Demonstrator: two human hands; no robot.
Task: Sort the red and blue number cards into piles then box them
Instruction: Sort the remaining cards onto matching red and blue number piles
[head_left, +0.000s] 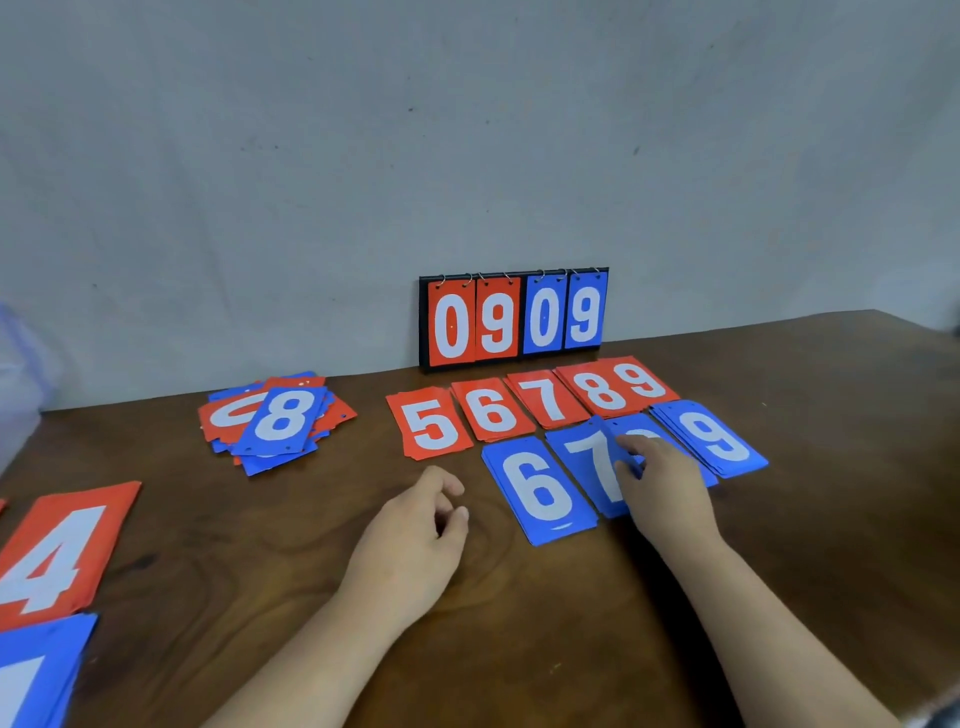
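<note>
Fingertips (631, 442) of the right hand (662, 493) lie bent on a blue pile (649, 430) whose digit the hand mostly hides. The thumb touches the neighbouring blue 7 pile (582, 457). Whether the fingers pinch a card or only press on it cannot be told. The left hand (410, 535) sits just left of the blue 6 pile (540, 491), its fingers (452, 488) loosely curled and holding nothing.

Sorted cards form two rows. The blue row reads 6, 7, the covered pile, then the blue 9 pile (719, 439), with edges overlapping. Behind it the red row reads red 5 (434, 423), red 6 (492, 410), red 7 (548, 397), red 8 (600, 389) and red 9 (644, 380), also overlapping.

A black flip scoreboard (514, 317) stands upright against the wall (467, 130) behind the red row. It holds cards on metal rings: two red reading 0 and 9, then two blue reading 0 and 9.

Well to the left lies a loose mixed heap (275, 418) of red and blue cards, a blue 8 on top. At the near left edge of the view are a red 4 pile (57, 551) and another blue pile (36, 670), cut off by the frame.

Bare wood of the table (779, 571) spreads around both forearms, between the heap and the rows, and to the right of the blue 9 pile as far as the table's right edge.
</note>
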